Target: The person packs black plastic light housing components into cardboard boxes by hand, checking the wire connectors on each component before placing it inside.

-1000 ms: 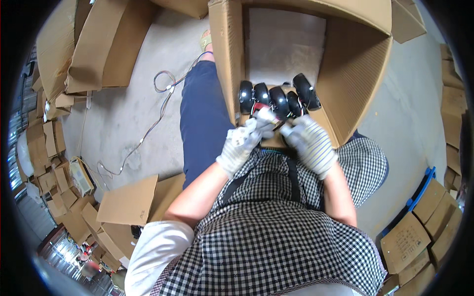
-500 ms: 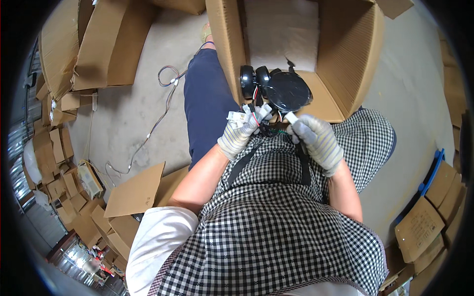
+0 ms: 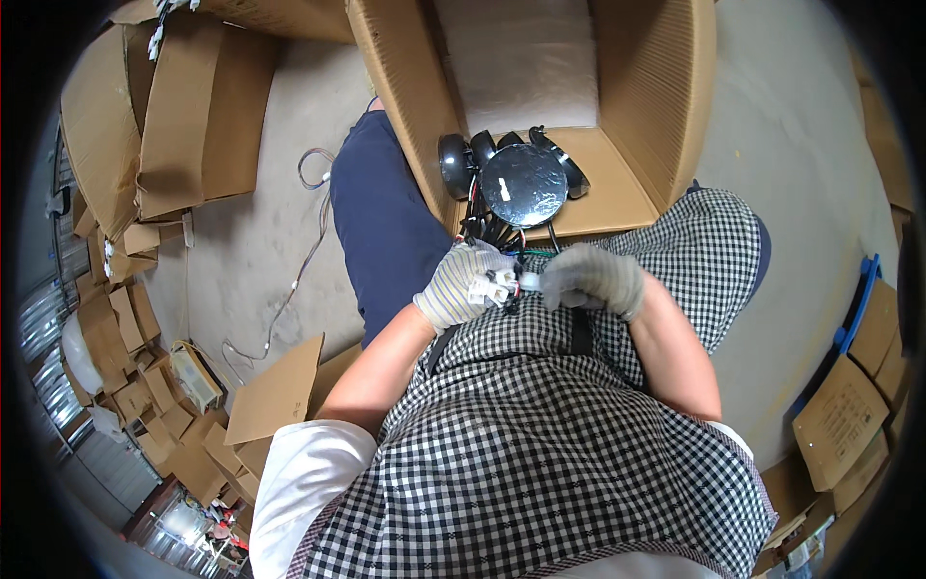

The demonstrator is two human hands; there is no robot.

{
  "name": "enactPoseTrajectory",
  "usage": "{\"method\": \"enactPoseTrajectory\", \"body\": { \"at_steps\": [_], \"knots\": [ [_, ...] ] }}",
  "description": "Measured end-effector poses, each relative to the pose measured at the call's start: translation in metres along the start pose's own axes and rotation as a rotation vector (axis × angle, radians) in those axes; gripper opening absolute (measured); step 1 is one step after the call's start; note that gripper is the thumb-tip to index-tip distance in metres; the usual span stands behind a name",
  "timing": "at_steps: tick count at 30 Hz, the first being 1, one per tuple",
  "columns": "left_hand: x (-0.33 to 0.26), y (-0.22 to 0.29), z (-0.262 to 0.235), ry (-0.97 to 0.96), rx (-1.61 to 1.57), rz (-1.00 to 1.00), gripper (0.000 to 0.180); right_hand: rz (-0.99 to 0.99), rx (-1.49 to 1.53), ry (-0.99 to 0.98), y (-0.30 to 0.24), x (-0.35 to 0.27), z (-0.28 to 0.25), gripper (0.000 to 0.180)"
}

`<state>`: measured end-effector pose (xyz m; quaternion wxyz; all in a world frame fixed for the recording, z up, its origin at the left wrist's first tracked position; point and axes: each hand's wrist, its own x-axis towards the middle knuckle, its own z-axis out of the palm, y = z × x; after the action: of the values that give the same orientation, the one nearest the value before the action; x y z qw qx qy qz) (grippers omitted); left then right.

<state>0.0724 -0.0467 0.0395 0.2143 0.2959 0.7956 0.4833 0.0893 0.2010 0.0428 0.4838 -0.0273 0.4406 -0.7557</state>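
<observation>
My left hand (image 3: 457, 285), in a striped work glove, is closed around a bundle of white plastic wire connectors (image 3: 494, 287). Close beside it, my right hand (image 3: 593, 280), gloved too and slightly blurred, pinches a white connector (image 3: 530, 282) at its fingertips. Dark wires run from the connectors up to a round black part with a shiny face (image 3: 524, 185). Several more rounded black parts (image 3: 455, 166) lie around that one at the box's near edge. The parts rest in an open cardboard box (image 3: 627, 183) lying between my legs.
Flattened and open cartons (image 3: 178, 125) stand at the left. A long thin cable (image 3: 299, 265) trails over the concrete floor beside my left leg. More cardboard (image 3: 839, 423) and a blue bar (image 3: 849, 318) are at the right. Behind my left elbow sits another open carton (image 3: 280, 391).
Both hands have moved down toward my lap, and my right hand has come closer to the left. The round black part has turned its shiny face up. The view has shifted slightly.
</observation>
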Motion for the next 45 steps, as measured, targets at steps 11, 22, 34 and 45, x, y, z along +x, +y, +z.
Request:
{"method": "enactPoseTrajectory", "body": {
  "at_steps": [11,22,34,45],
  "knots": [
    [0.002,-0.006,-0.008,-0.006,0.142,-0.084,0.021,0.135,-0.077,0.116,-0.011,0.007,0.003,0.029],
    [0.127,0.154,-0.108,0.105,0.345,0.152,0.013,-0.674,0.401,-0.247,-0.003,-0.095,0.004,0.035],
    [0.388,0.305,-0.256,0.128,0.208,0.650,0.031,-0.956,0.571,0.352,-0.024,-0.077,0.010,0.045],
    [0.450,0.206,-0.180,0.090,0.475,0.241,0.028,-0.809,0.441,0.401,-0.030,-0.080,0.010,0.039]
  ]
}}
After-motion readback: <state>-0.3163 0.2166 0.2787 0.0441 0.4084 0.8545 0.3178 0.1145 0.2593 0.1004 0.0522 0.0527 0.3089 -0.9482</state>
